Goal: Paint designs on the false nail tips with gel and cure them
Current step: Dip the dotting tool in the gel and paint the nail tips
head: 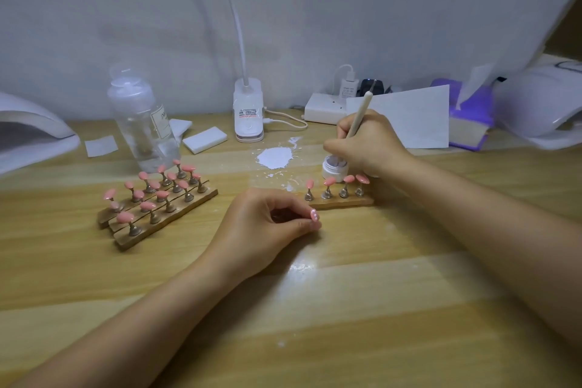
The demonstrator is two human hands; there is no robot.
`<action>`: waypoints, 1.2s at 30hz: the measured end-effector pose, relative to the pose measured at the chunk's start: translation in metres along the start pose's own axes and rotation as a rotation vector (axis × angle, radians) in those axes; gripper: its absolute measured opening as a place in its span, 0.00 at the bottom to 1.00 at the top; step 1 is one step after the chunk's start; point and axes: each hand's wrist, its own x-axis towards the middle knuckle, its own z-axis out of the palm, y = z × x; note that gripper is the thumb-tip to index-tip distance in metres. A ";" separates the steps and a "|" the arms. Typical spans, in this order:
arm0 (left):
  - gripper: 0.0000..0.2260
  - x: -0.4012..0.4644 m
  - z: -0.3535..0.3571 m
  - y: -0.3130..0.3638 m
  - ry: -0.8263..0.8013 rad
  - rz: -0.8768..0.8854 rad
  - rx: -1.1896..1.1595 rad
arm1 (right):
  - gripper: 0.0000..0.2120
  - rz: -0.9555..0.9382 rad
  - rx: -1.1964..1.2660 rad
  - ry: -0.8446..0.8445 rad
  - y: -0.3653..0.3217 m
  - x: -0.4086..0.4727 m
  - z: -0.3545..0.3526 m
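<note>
My left hand (pixel 267 227) rests on the wooden table and pinches a pink nail tip (pixel 315 217) with white dots on it. My right hand (pixel 365 143) grips a beige dotting pen (pixel 359 113), its lower end down in a small white gel jar (pixel 335 168). Just in front of the jar, a wooden strip (pixel 341 201) carries several pink tips on metal stands. A bigger group of wooden strips (pixel 163 214) with several pink tips sits to the left.
White nail lamps stand at the far left (pixel 34 135) and far right (pixel 541 104). A clear pump bottle (pixel 141 123), a clip lamp base (pixel 248 113), white pads (pixel 204 139), a white power strip (pixel 324 107), a paper sheet (pixel 412 118) and a white gel smear (pixel 275 157) lie behind.
</note>
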 end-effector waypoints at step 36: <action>0.04 0.000 0.000 -0.003 -0.025 0.055 0.032 | 0.20 -0.001 0.707 0.105 -0.022 -0.086 0.024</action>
